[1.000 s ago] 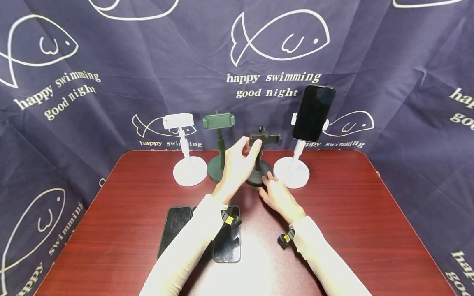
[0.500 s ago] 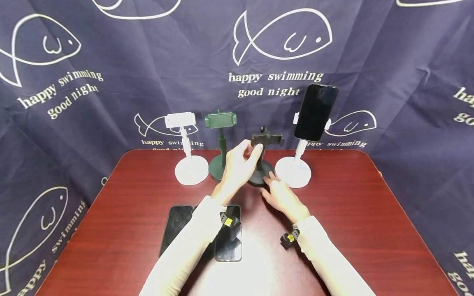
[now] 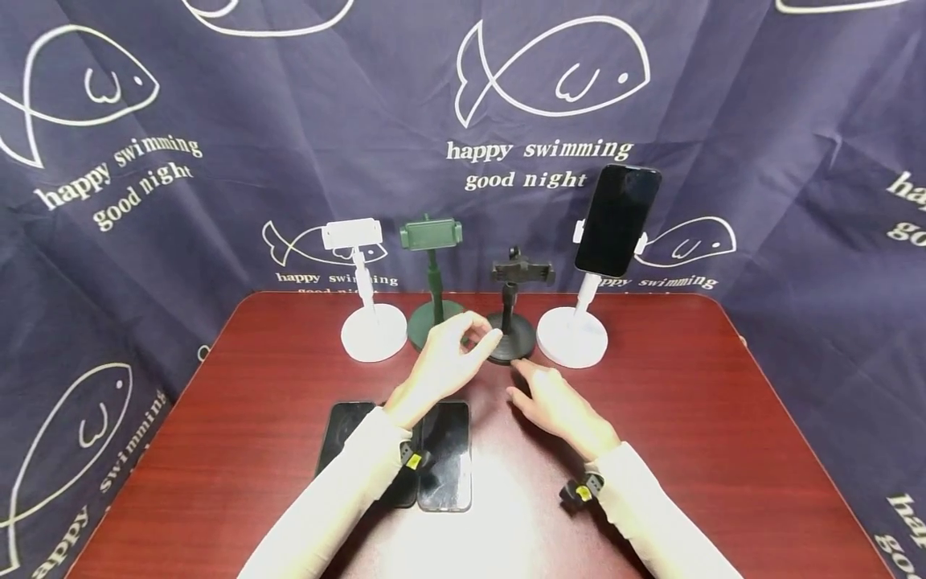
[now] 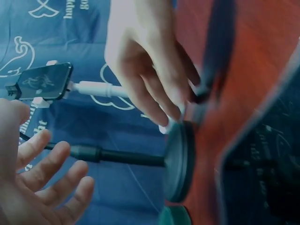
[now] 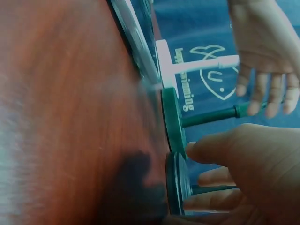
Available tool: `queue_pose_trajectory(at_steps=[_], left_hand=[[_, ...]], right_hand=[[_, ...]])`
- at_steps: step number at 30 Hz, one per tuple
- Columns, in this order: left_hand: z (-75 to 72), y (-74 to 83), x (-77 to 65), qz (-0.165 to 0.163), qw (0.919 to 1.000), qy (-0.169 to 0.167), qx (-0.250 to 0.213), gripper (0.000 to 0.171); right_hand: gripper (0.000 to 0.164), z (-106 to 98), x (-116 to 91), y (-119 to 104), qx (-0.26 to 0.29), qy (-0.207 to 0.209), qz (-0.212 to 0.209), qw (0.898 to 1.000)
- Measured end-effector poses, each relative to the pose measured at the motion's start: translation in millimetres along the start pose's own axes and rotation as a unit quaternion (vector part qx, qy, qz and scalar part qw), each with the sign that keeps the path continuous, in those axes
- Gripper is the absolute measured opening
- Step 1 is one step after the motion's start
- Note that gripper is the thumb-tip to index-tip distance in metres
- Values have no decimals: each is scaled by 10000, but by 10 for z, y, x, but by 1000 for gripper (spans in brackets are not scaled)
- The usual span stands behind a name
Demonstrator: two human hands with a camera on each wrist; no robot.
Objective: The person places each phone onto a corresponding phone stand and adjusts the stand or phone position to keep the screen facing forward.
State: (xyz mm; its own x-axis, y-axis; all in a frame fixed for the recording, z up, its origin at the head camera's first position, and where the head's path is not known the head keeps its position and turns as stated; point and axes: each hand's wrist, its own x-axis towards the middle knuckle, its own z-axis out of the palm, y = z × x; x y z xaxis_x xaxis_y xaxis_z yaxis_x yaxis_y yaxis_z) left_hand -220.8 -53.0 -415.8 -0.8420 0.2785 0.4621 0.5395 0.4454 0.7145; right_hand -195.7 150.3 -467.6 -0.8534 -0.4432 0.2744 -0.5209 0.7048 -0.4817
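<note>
A black phone stand (image 3: 510,338) stands upright near the back of the table, its clamp (image 3: 522,272) holding no phone. In front of it and to its left hovers my left hand (image 3: 444,362), apart from the pole, fingers loosely bent with nothing between them. My right hand (image 3: 564,406) is low at the front edge of the stand's round base (image 4: 179,161); whether the fingertips touch it I cannot tell. In the right wrist view, the right hand's fingers (image 5: 213,201) overlap the base and the left hand (image 5: 269,56) shows spread fingers.
Left of the black stand are a green stand (image 3: 432,235) and a white stand (image 3: 372,334). To its right, another white stand (image 3: 573,338) holds a black phone (image 3: 618,221). Dark phones (image 3: 444,458) lie on the table (image 3: 687,418), partly under the left sleeve. A fish-print curtain (image 3: 391,121) hangs behind.
My left hand has let go of the black stand's clamp and moved down toward me. My right hand has drawn back slightly from the base. The stand stays in place.
</note>
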Motion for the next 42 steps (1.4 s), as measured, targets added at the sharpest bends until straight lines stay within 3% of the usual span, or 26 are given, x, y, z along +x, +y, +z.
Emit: queue_pose_trajectory(at_steps=[8,14,17,22,26,29,35,39,42], left_hand=[[-1,-90,-279,-136,9974,-247,656,29],[2,-115,-436,-357,9939,-422,951,36],[7,-138,-484,-606,9914,-660,955,45],[-21,-177,-528,-1209,9802,-991,1212,58],[-43,-198,-543,-1472,9736,-1154,1306,62],[-60,-220,-552,-1406,9717,-1300,1386,62],[-265,-393,-588,-736,9704,-1412,1818,47],[-415,-482,-588,-622,9664,-1365,2089,43],[-442,-487,-568,-564,9652,-1672,1932,44]], right_hand=[[13,-36,-246,-115,-171,-35,-151,9997],[19,-10,-413,-233,-121,50,-416,9990],[19,28,-477,-290,-57,210,-442,9988],[12,115,-510,-381,310,519,-413,9973],[21,183,-518,-447,496,515,-326,9969],[25,209,-534,-493,439,432,-224,9979],[21,248,-498,-578,280,48,-153,9995],[21,266,-471,-619,315,-242,-123,9991],[25,272,-491,-623,312,-375,-82,9988]])
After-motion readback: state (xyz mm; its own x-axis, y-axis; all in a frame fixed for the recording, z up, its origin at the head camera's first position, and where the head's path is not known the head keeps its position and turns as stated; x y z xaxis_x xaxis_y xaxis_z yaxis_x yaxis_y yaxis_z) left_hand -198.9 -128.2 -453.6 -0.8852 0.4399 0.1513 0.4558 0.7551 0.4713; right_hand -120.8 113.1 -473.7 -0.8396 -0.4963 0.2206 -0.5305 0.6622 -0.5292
